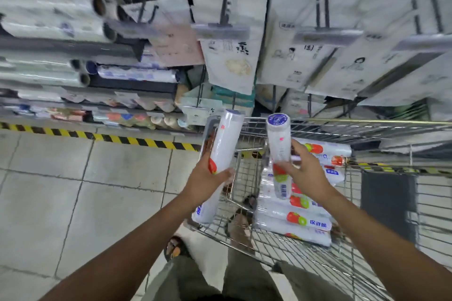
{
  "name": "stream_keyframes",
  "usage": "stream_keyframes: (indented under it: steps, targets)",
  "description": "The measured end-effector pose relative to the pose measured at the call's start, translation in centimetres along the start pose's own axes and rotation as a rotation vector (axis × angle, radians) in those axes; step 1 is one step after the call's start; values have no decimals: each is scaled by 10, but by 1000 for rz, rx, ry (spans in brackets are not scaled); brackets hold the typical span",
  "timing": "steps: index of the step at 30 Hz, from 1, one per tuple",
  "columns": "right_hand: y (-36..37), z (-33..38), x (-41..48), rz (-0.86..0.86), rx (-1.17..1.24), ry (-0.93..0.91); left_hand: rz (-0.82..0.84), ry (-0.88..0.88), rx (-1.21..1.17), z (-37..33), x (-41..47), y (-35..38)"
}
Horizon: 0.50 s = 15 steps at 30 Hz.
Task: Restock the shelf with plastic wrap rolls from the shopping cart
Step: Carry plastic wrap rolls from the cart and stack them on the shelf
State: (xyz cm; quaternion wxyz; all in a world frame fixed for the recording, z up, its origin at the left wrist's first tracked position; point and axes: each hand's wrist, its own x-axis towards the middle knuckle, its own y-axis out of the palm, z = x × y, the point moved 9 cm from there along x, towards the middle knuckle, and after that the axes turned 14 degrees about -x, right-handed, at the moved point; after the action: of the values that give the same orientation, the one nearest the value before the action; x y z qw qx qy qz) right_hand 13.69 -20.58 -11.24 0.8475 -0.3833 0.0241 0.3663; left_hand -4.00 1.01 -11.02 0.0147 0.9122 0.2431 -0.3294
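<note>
Both hands (206,182) (307,176) grip rolls (221,154) — above cart (342,259).

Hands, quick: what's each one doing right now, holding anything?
Left hand: grips a plastic wrap roll, held nearly upright.
Right hand: grips a second roll, over the shopping cart.

A white roll (223,144) stands tilted in the left hand (208,182), and a blue-capped roll (278,139) stands upright in the right hand (304,175). Stacked rolls (296,217) lie in the cart (247,173) beneath the right hand. The shelf (73,47) is up-left of the left hand.
</note>
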Motion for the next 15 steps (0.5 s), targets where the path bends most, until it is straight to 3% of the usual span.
stream_keyframes:
  steps: [8,15]
  targets:
    - [4,199,-19,-42,281,-143,-72,171,-155,-50,-65,-130]
    - [77,382,-55,-56,438,-258,-176,338,-278,-69,-167,-296]
